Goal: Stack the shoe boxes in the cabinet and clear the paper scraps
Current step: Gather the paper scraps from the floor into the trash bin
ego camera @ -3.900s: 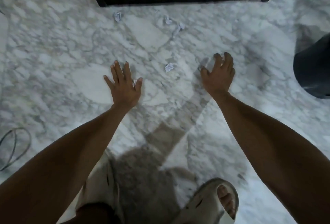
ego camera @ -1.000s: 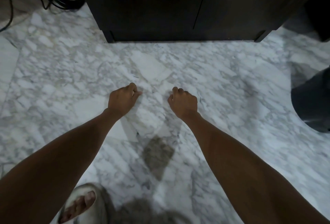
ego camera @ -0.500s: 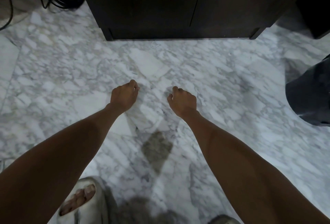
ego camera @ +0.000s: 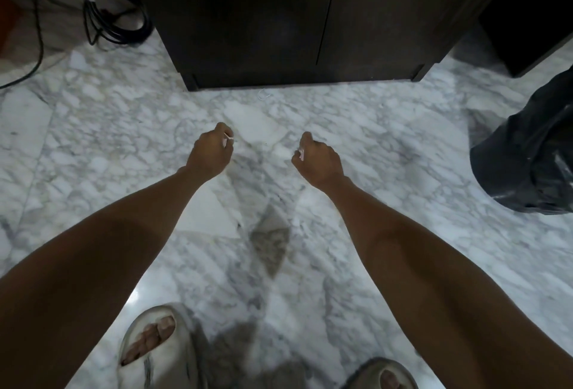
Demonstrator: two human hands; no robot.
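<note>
Clenching paper scraps [ego camera: 227,138] in my left hand [ego camera: 211,153] and right hand [ego camera: 319,161], I judge the black bag [ego camera: 527,153] at 3 o'clock their destination.

each fist hides most of its paper scrap — only a white sliver shows at the left hand [ego camera: 210,153] and right hand [ego camera: 319,160]; the black bag [ego camera: 527,156] is cut off at the right edge.
</note>
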